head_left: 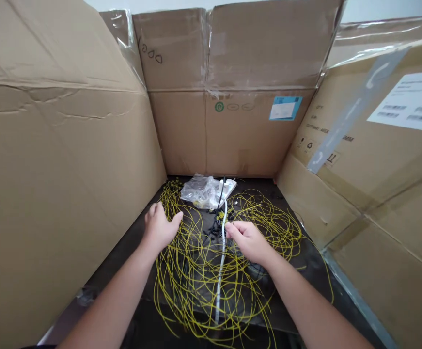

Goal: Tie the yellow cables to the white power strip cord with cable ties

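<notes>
Thin yellow wires (181,271) lie in a loose tangle across the dark table, with a looped part (279,225) at the right. My left hand (160,228) is over the left side of the wires, its thumb spread away from its fingers. My right hand (245,237) is closed in a pinch beside a white cable (221,274); what sits between the fingertips is too small to make out. Small black pieces (215,228) lie in a pile between my hands. At the far left, the wires end in a cluster of dark tips (174,184).
A crumpled clear plastic bag (201,191) lies at the back beside a white power strip (228,186) with a black cord plugged in. Tall cardboard walls enclose the dark table (123,264) at the left (69,145), back (181,131) and right (341,194).
</notes>
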Motion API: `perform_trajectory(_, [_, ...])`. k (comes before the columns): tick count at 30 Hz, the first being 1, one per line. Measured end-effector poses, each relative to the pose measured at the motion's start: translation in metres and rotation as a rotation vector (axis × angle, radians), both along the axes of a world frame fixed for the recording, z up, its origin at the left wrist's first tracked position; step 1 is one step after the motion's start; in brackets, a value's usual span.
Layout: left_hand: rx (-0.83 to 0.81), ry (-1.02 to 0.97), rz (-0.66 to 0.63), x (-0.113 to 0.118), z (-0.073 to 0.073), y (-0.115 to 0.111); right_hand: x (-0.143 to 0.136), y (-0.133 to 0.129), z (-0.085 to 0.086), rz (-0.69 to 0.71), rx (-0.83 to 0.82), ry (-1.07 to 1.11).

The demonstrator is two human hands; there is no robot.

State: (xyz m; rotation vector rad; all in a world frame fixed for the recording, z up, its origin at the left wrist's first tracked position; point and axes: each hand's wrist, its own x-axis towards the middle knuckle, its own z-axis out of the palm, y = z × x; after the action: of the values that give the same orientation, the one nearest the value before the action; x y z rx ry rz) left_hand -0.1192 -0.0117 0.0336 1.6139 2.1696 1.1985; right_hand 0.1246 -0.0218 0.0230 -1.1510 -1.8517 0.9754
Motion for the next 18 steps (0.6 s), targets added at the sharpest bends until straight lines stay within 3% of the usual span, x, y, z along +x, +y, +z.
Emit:
perform_trajectory(2, [0.093, 0.262, -0.084, 0.013, 0.01, -0.008, -0.001, -0.003, -0.001, 0.027, 0.02, -0.028])
perform_trajectory(4, [0.154, 0.277, -0.246, 0.033, 0.02, -0.014, -0.002, -0.005, -0.001, 0.054, 0.025, -0.043])
perform_trajectory(6, [0.099, 0.1, -0.505, 0.057, 0.024, -0.014, -0.003, -0.006, -0.002, 0.067, 0.018, -0.042])
perform_trajectory(9, [-0.164, -0.315, -0.829, 0.088, 0.017, -0.007, -0.002, -0.007, -0.004, 0.081, -0.012, -0.009])
perform_trajectory(11, [-0.272, -0.575, -0.892, 0.102, 0.007, 0.0, 0.0, -0.006, -0.006, 0.095, -0.027, 0.024])
perform_trajectory(13, [-0.311, -0.785, -0.877, 0.111, -0.001, 0.006, 0.002, -0.005, -0.008, 0.109, -0.053, 0.053])
perform_trajectory(18, [-0.372, -1.019, -0.868, 0.116, -0.007, 0.013, 0.007, -0.002, -0.013, 0.137, -0.217, 0.134])
